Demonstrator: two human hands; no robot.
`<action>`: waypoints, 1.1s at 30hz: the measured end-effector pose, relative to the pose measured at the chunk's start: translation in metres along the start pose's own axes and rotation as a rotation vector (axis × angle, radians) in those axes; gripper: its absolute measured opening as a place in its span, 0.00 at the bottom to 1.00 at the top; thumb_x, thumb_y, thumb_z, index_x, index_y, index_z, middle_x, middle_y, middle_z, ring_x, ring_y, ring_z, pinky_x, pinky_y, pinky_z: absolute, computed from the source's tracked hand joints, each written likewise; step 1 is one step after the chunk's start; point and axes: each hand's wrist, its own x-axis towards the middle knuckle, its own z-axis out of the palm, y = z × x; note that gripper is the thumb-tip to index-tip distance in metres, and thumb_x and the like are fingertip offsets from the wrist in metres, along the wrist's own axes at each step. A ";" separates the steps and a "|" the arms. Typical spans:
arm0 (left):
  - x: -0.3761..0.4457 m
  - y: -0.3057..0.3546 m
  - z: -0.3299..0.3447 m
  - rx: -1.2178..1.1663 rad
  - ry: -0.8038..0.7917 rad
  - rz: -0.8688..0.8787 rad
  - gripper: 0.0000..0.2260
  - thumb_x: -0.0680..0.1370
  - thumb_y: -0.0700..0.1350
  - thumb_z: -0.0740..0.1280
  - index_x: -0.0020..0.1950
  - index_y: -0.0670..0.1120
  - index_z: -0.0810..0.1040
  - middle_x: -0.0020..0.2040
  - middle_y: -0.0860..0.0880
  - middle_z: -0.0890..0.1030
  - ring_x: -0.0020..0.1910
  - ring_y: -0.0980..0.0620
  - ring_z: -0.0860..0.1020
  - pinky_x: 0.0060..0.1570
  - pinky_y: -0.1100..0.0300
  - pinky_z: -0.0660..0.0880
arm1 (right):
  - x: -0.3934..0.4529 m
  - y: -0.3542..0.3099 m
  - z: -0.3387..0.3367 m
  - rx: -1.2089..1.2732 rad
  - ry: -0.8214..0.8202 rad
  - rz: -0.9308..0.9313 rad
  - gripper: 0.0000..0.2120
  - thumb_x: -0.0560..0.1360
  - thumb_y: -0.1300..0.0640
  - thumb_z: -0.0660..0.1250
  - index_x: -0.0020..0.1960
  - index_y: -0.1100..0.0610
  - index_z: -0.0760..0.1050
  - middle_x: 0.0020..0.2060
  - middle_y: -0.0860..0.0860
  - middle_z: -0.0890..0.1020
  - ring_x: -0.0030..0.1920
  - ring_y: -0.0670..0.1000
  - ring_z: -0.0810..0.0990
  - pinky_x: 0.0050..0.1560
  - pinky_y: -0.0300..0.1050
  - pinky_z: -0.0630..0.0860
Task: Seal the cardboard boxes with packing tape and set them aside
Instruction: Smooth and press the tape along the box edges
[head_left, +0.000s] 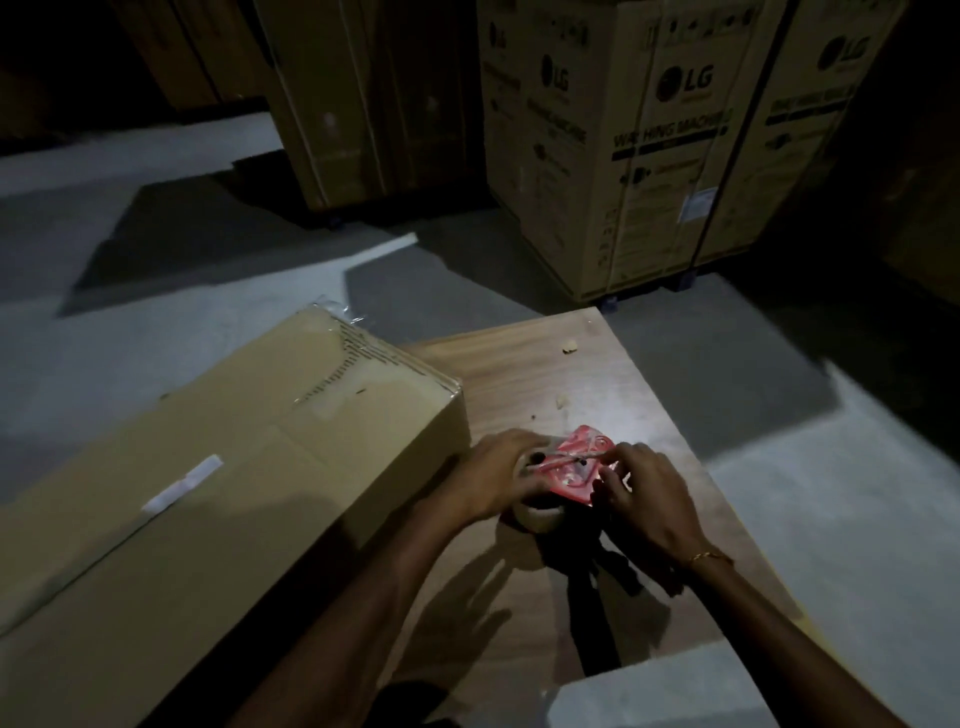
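Item one, my left hand (496, 475): fingers curled round the near side of the red tape dispenser (574, 467), holding it steady just above the brown tape roll (537, 517). Item two, my right hand (644, 499): fingertips pinched at the dispenser's right edge, apparently on a thin strip or the loose tape end that crosses its top; the light is too dim to say which. Item three, the step in hand, as I judge it: freeing or threading the tape end before any sealing. To do it well I would keep the left hand's hold firm so the dispenser does not twist, peel the end squarely and slowly so it does not split or stick back on itself, and draw it out flat toward the box. Item four, the long cardboard box (223, 467): lying just left of the dispenser, touching or nearly touching the left hand, its top flaps closed, a pale label on top and some clear tape at its far end; the centre seam looks not yet taped. Item five, the bench (597, 374): wood-grained, under the dispenser, with a few small scraps (570, 347) beyond it. Item six, the room: grey floor (156, 312) around the bench, dimly lit, with tall printed washing-machine cartons (649, 156) standing well beyond the dispenser.
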 end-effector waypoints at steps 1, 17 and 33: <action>-0.005 0.007 -0.014 -0.028 0.105 0.014 0.22 0.78 0.46 0.73 0.71 0.44 0.77 0.68 0.46 0.78 0.65 0.49 0.76 0.63 0.59 0.72 | 0.008 -0.011 0.000 0.007 0.007 -0.038 0.04 0.80 0.53 0.66 0.53 0.51 0.78 0.44 0.49 0.77 0.47 0.54 0.76 0.44 0.50 0.72; -0.055 -0.044 -0.071 0.589 0.250 -0.489 0.40 0.79 0.71 0.52 0.83 0.53 0.43 0.83 0.47 0.38 0.82 0.46 0.38 0.79 0.44 0.41 | 0.077 -0.174 -0.011 0.955 -0.491 0.219 0.14 0.82 0.47 0.66 0.51 0.59 0.78 0.42 0.51 0.78 0.39 0.48 0.76 0.40 0.43 0.75; -0.066 -0.044 -0.066 0.636 0.268 -0.438 0.37 0.80 0.70 0.49 0.83 0.54 0.43 0.83 0.47 0.40 0.82 0.46 0.40 0.79 0.44 0.43 | 0.099 -0.155 -0.057 0.703 0.001 0.065 0.06 0.85 0.56 0.58 0.52 0.56 0.72 0.46 0.57 0.82 0.42 0.52 0.81 0.37 0.44 0.76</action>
